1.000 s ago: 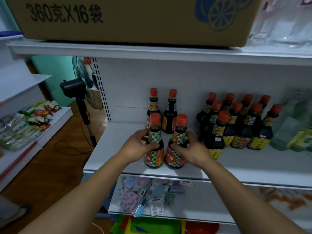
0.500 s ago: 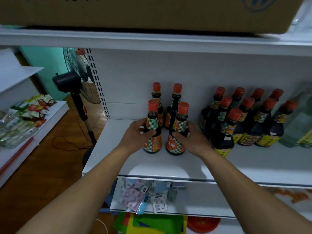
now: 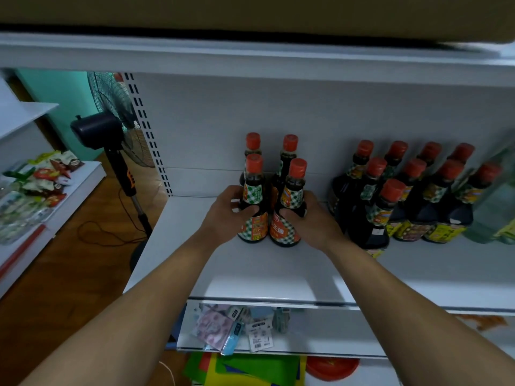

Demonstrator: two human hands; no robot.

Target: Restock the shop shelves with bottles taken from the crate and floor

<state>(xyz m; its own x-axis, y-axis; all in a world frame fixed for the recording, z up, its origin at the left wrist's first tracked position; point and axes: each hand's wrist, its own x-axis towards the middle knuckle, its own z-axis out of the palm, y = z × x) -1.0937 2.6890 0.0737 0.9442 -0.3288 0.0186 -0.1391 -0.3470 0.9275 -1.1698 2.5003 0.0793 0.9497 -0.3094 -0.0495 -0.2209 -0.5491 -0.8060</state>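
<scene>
The left hand (image 3: pixel 225 215) gripped the left bottle (image 3: pixel 254 228), the right hand (image 3: pixel 310 220) the right bottle (image 3: pixel 284 232). Both stood upright, side by side, toward the left edge of the shelf (image 3: pixel 250 274).

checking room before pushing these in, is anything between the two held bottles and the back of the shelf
Yes. Two more red-capped bottles stand right behind the held pair, between it and the back panel. Whether they touch is unclear.
</scene>
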